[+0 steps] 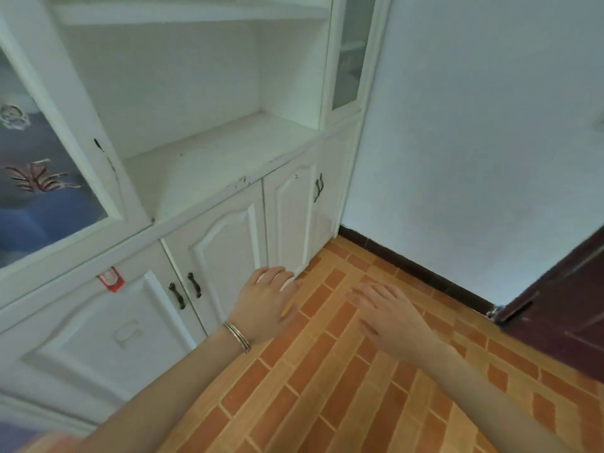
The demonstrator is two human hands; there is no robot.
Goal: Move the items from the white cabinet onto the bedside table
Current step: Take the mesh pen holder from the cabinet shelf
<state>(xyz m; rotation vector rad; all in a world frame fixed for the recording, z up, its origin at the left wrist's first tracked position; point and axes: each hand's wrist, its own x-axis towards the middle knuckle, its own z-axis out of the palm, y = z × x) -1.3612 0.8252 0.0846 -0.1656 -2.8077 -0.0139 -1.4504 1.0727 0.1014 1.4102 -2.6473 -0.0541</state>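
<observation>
Both hands empty, left hand and right hand spread flat below the white cabinet; its open shelf looks bare, bedside table unseen, so risk is leaving items behind closed doors.

A tall white-painted wooden cabinet is seen at the left, against the wall. Its open middle shelf is shown bare, flanked by glass-panelled doors, and its lower panelled doors with dark handles are closed.
</observation>
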